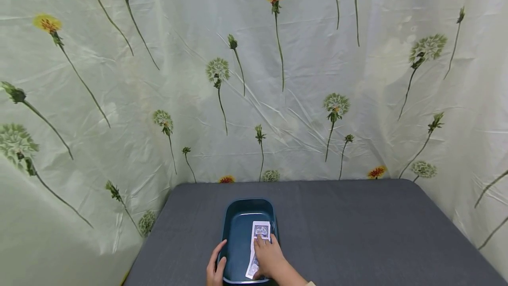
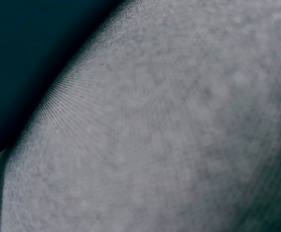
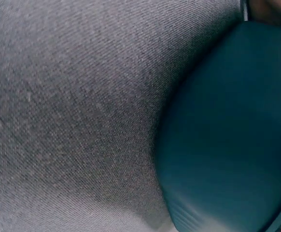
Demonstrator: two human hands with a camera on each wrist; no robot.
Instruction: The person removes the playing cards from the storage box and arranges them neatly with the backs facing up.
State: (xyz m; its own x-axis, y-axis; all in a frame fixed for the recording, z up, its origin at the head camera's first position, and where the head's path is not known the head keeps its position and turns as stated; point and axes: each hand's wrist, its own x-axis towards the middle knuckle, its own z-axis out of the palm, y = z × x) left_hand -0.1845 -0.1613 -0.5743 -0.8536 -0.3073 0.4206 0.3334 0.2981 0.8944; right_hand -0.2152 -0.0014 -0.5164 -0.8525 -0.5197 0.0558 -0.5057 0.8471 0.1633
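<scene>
A deep teal rectangular tray (image 1: pixel 237 250) with rounded corners stands lengthwise in the head view. My left hand (image 1: pixel 216 265) holds its near left side, thumb and forefinger at the rim. Inside, printed paper banknotes (image 1: pixel 261 228) lie in a strip along the right side. My right hand (image 1: pixel 270 257) reaches over the right rim and rests on these notes with its fingers spread, covering their middle. The tray's outer wall (image 3: pixel 222 125) fills much of the right wrist view, with a bit of skin at the corner. In the left wrist view the dark tray wall (image 2: pixel 29 53) shows at upper left.
The tray stands on a table covered in dark grey cloth (image 1: pixel 357 233), which stretches far to the right. Behind and at the sides hangs a pale curtain (image 1: pixel 190 114) printed with dandelions, meeting the table's back edge.
</scene>
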